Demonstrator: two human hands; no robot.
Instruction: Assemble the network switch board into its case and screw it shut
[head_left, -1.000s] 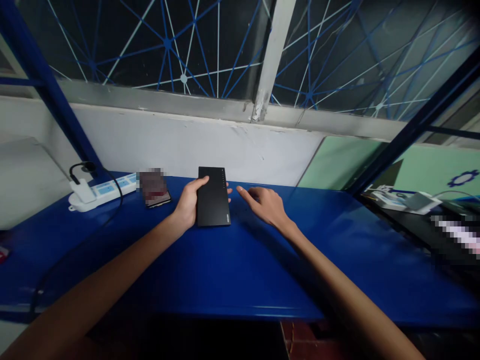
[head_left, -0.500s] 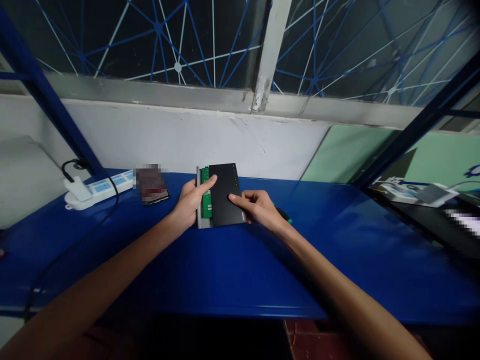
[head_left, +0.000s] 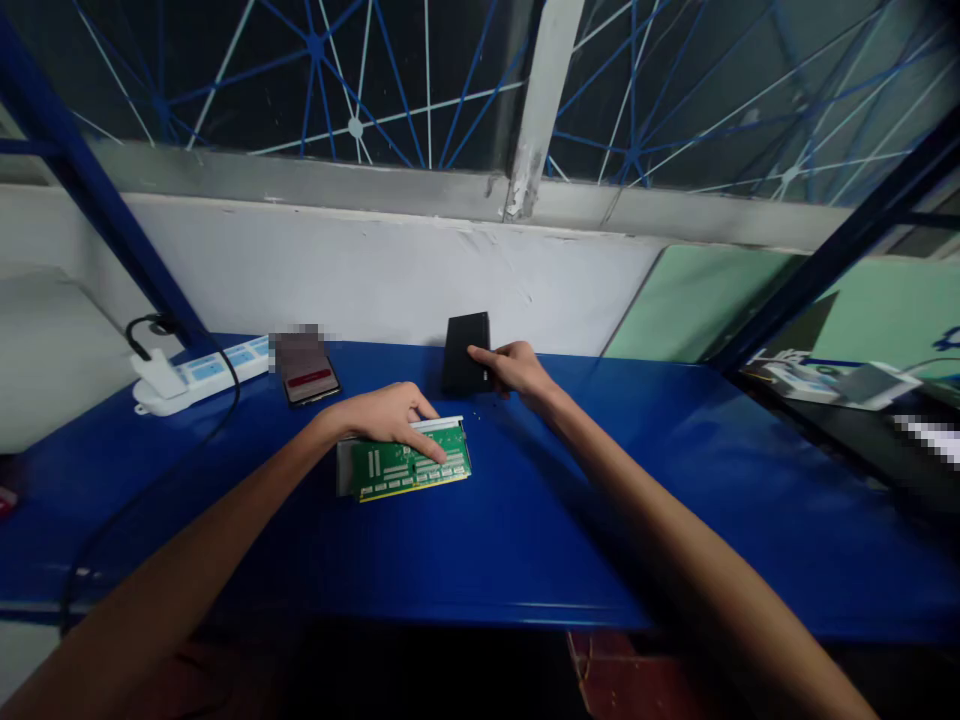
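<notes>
The left hand (head_left: pixel 390 415) grasps a green rectangular circuit board (head_left: pixel 397 472) with its pale grey metal tray (head_left: pixel 345 468). The thumb presses the board's face and other fingers go behind its far edge, probably to hold both parts together; whether they touch the smooth blue table (head_left: pixel 480 560), I cannot tell. The right hand (head_left: pixel 525 372) pinches a flat black rectangular cover (head_left: pixel 461 350) at its right side, thumb on the face, fingers partly hidden behind, perhaps for a secure hold. The cover is beyond the board and apart from it, which seems to prevent knocking. A dark flat phone (head_left: pixel 307 380) lies near a white power strip (head_left: pixel 161 402) on the left
</notes>
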